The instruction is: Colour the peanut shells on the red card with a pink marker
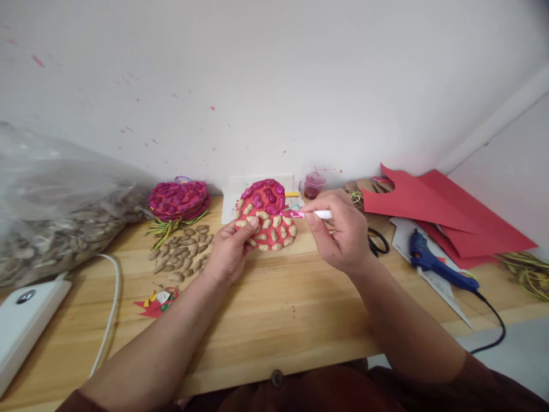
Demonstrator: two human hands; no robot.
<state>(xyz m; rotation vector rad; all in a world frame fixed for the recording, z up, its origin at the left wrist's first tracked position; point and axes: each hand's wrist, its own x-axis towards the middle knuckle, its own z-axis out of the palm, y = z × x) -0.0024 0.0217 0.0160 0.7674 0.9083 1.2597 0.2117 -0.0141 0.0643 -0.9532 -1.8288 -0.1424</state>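
Observation:
My left hand (pixel 234 246) grips the lower left edge of a red gourd-shaped card (pixel 271 239) covered in peanuts, thumb on its face. Peanuts on its upper lobe are painted magenta, while those on the lower lobe are mostly bare tan. In my right hand (pixel 341 232) is a paintbrush with a white handle (pixel 321 214), pinched between thumb and fingers. Its magenta-stained tip touches a peanut near the card's right side, where the lobes meet. Behind the card stands a small clear cup (pixel 314 186) of dark pink paint.
Loose peanuts (pixel 182 250) lie left of my left hand, near stacked magenta peanut pieces (pixel 178 200) and a big bag of peanuts (pixel 64 223). A white power bank (pixel 32 329) sits far left. On the right are a blue glue gun (pixel 441 266), scissors (pixel 380 241) and red card sheets (pixel 454 212).

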